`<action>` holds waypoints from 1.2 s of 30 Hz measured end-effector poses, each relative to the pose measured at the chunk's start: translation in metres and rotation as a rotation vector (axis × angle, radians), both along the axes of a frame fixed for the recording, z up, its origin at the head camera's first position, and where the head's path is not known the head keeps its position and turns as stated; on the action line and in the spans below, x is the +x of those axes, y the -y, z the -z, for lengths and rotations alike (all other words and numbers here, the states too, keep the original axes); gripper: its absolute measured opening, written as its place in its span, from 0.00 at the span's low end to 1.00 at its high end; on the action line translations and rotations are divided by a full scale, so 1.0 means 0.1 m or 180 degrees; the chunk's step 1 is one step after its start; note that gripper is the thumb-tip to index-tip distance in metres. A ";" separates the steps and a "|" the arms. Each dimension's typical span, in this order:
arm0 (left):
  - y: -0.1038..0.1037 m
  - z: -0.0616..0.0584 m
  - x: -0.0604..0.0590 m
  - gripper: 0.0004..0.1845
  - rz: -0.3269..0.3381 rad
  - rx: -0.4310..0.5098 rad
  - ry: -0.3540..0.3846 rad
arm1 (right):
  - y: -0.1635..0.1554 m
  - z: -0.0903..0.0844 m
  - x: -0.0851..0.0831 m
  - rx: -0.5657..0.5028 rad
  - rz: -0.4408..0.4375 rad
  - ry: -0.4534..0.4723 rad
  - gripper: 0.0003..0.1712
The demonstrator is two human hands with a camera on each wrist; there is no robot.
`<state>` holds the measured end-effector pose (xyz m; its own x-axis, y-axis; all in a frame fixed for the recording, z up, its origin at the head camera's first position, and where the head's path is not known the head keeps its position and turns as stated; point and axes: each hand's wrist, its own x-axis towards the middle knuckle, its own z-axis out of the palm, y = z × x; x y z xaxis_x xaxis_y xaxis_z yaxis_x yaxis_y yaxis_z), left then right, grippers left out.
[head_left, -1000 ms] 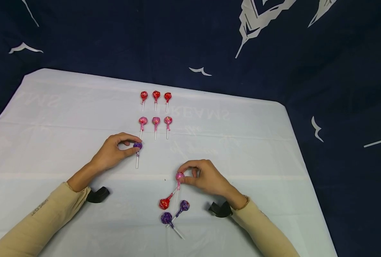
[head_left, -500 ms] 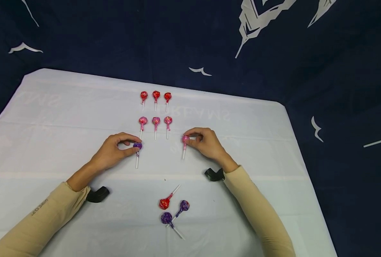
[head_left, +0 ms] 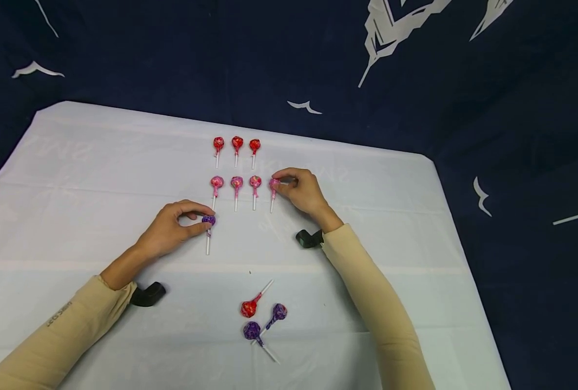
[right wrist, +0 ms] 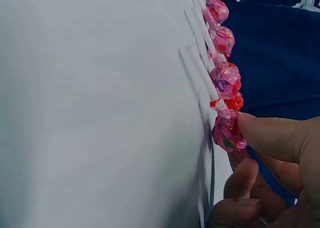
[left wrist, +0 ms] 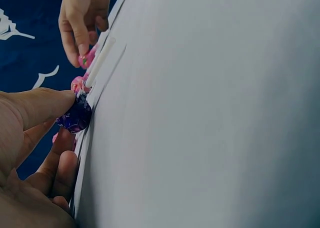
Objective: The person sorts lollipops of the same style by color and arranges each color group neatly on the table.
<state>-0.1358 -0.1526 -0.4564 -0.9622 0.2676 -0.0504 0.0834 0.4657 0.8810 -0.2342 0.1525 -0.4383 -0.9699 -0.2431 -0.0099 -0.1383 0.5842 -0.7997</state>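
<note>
My left hand (head_left: 175, 228) pinches the head of a purple lollipop (left wrist: 76, 115) between thumb and fingers, its stick pointing toward me, just below the leftmost pink lollipop (head_left: 216, 182). Over at the right end of the pink row, my right hand (head_left: 302, 190) pinches a pink lollipop (right wrist: 228, 133) by its wrapped head; its stick lines up with the others. Two more pink lollipops, a middle one (head_left: 237, 182) and a right one (head_left: 255, 182), lie between. In the left wrist view the right hand (left wrist: 85, 18) shows beyond the purple lollipop.
Three red lollipops (head_left: 237, 143) form a row at the back of the white-covered table (head_left: 123, 162). Near the front lie a loose red lollipop (head_left: 248, 309) and two crossed purple lollipops (head_left: 252, 330). A dark blue patterned cloth (head_left: 171, 54) surrounds the table.
My right hand has carried the pink lollipop from the loose group at the front, away from me, to the right end of the pink row. The left hand has stayed on the purple lollipop.
</note>
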 end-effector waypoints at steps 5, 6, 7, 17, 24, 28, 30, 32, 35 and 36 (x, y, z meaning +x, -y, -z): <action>0.00 -0.01 0.00 0.13 -0.0009 -0.0003 0.0015 | 0.04 -0.01 -0.06 0.0033 -0.0006 0.0024 0.12; 0.00 -0.01 0.00 0.13 -0.0011 -0.0003 0.0017 | 0.05 -0.01 -0.06 0.0047 -0.0008 0.0022 0.12; 0.00 -0.01 0.00 0.13 -0.0012 0.0000 0.0016 | 0.05 -0.01 -0.07 0.0060 -0.0008 0.0021 0.12; 0.00 0.01 -0.01 0.13 -0.0010 0.0006 -0.0010 | 0.05 0.00 -0.06 0.0029 -0.0086 0.0019 0.14; -0.01 0.01 0.00 0.13 -0.0004 0.0023 0.0006 | 0.09 0.02 -0.06 0.0083 -0.0083 -0.0038 0.12; 0.00 0.00 0.00 0.13 -0.0006 0.0022 0.0004 | 0.09 -0.01 -0.06 0.0194 -0.0080 -0.0101 0.11; 0.00 0.00 0.00 0.13 -0.0011 0.0019 0.0001 | 0.09 -0.02 -0.06 0.0216 -0.0073 -0.0121 0.11; 0.00 0.00 0.00 0.12 -0.0011 0.0027 0.0003 | 0.09 -0.02 -0.06 0.0215 -0.0073 -0.0102 0.12; 0.00 0.01 0.00 0.12 -0.0010 0.0021 -0.0010 | 0.09 -0.01 -0.06 0.0192 -0.0076 -0.0043 0.15; 0.00 0.01 0.01 0.12 -0.0010 0.0023 -0.0015 | 0.09 -0.01 -0.06 0.0191 -0.0075 -0.0036 0.16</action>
<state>-0.1353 -0.1525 -0.4574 -0.9633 0.2649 -0.0440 0.0860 0.4596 0.8840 -0.2406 0.1434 -0.4374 -0.9641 -0.2650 -0.0143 -0.1612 0.6275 -0.7618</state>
